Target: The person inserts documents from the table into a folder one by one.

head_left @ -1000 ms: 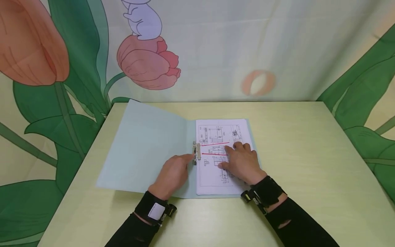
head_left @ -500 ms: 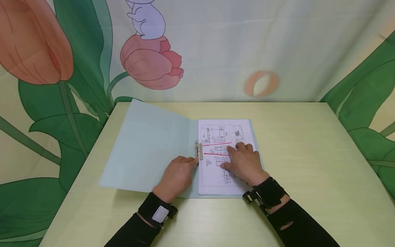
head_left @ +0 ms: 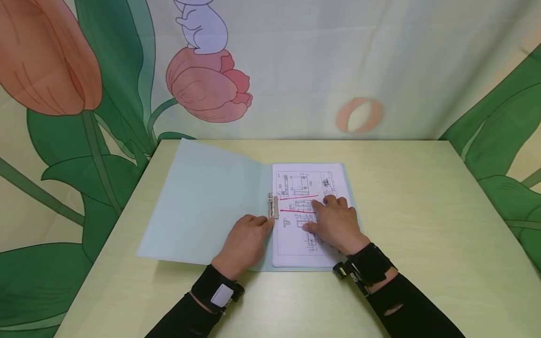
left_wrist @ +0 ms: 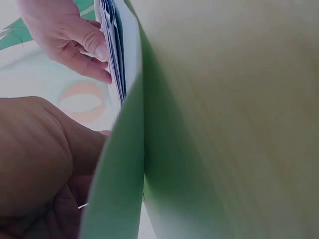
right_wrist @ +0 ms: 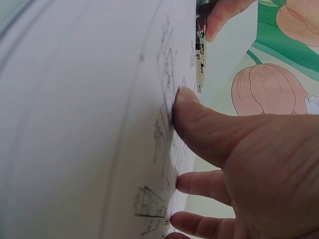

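Note:
A light blue folder lies spread on the table, its front cover turned to the left and slightly raised. Printed sheets with technical drawings and two red lines lie on its right half. Along their left edge sits a metal lever clip. My left hand has its fingertips at the lower end of this clip, the other fingers curled underneath. In the right wrist view a left fingertip touches the clip. With thumb and fingers spread, my right hand presses on the top sheet.
The pale wooden table extends to both sides of the folder. Behind it hangs a curtain printed with tulips and a rabbit. In the left wrist view the folder cover stands up from the table.
My left hand has shifted slightly, its fingertips lower along the clip and the wrist turned a little. The right hand stays on the sheets. The whole head view has drifted slightly.

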Demonstrator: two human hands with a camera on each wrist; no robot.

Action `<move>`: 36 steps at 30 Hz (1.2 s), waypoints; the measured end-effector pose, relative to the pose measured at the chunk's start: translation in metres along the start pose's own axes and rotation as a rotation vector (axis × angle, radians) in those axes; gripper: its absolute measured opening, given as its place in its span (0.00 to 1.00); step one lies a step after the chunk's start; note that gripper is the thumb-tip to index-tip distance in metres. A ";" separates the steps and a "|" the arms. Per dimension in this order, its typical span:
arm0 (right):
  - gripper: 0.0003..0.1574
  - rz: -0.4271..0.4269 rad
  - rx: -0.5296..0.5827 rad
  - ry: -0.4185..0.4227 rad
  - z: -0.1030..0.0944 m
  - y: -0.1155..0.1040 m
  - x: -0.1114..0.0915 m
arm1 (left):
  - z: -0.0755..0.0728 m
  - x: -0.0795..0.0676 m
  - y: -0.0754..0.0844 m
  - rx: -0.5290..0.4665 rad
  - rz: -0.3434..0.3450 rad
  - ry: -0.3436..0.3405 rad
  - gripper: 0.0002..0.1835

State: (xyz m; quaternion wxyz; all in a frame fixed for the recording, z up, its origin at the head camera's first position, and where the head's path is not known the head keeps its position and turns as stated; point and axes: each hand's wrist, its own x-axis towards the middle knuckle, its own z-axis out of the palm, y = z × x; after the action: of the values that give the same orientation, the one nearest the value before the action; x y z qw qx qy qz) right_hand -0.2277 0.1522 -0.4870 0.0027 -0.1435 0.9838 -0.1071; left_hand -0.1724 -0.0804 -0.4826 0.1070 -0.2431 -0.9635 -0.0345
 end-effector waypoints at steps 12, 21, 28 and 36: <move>0.46 -0.001 0.004 -0.002 0.000 0.000 -0.001 | 0.000 -0.001 0.000 0.006 -0.005 -0.006 0.19; 0.46 0.000 0.007 -0.003 0.000 0.000 -0.001 | 0.000 -0.001 -0.002 -0.007 0.002 -0.009 0.20; 0.46 0.002 -0.001 -0.006 -0.002 -0.001 -0.001 | -0.002 0.000 -0.006 -0.020 0.011 -0.030 0.20; 0.45 0.015 -0.015 -0.009 -0.002 -0.001 -0.003 | -0.009 0.002 -0.002 -0.051 0.029 -0.100 0.22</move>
State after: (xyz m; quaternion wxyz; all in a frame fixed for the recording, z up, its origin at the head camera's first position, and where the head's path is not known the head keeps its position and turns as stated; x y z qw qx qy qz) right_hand -0.2249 0.1528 -0.4854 0.0070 -0.1364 0.9857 -0.0990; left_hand -0.1739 -0.0825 -0.4733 0.0529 -0.2610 -0.9628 -0.0450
